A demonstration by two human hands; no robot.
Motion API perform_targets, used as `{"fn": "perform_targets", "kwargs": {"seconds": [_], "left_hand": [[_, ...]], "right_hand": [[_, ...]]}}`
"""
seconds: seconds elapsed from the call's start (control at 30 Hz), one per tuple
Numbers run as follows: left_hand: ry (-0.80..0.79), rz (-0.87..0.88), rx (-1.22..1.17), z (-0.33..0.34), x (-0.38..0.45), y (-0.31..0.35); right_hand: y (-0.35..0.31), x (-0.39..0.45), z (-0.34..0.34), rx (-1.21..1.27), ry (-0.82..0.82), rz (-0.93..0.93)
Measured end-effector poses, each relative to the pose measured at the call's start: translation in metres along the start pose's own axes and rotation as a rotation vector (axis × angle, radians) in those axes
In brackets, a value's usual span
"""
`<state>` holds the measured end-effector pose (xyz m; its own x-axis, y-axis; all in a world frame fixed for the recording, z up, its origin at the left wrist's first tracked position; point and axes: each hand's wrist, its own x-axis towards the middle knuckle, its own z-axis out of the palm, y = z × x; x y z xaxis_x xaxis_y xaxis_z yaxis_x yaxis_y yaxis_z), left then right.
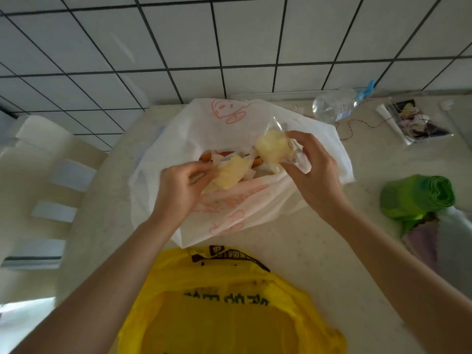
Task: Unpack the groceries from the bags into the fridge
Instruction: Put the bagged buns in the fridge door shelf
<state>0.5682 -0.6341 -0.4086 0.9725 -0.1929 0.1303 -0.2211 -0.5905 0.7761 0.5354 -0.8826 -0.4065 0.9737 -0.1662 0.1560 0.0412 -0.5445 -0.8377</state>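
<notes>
Left hand (182,186) and right hand (313,166) each hold what looks like packaged cheese over the white bag (229,123).

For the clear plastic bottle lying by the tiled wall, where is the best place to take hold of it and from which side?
Probably round the middle of its body. The clear plastic bottle lies on its side on the counter, its blue cap end pointing right toward the wall. Come from above with the right hand, fingers across the round body; a red-and-white string lies just in front, so a low approach may snag it.

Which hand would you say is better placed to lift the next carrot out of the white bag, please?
Neither is free: the left hand holds a flat yellow packet, the right hand a clear pouch. Left sits nearer the carrots.
</notes>
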Motion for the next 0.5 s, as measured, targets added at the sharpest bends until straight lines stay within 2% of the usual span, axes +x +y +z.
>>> {"fn": "perform_targets", "kwargs": {"seconds": [0.27, 0.4, 0.5], "left_hand": [[0.163, -0.382, -0.39, -0.049, -0.111, 0.032], [0.243, -0.582, -0.702, -0.07, -0.173, 0.038], [0.25, -0.654, -0.928, -0.085, -0.224, 0.043]], "right_hand": [[-0.077, -0.08, -0.001, 0.645, -0.066, 0.316], [-0.111, -0.14, 0.016, 0.75, -0.158, 0.435], [-0.131, -0.186, 0.036, 0.805, -0.238, 0.478]]}}
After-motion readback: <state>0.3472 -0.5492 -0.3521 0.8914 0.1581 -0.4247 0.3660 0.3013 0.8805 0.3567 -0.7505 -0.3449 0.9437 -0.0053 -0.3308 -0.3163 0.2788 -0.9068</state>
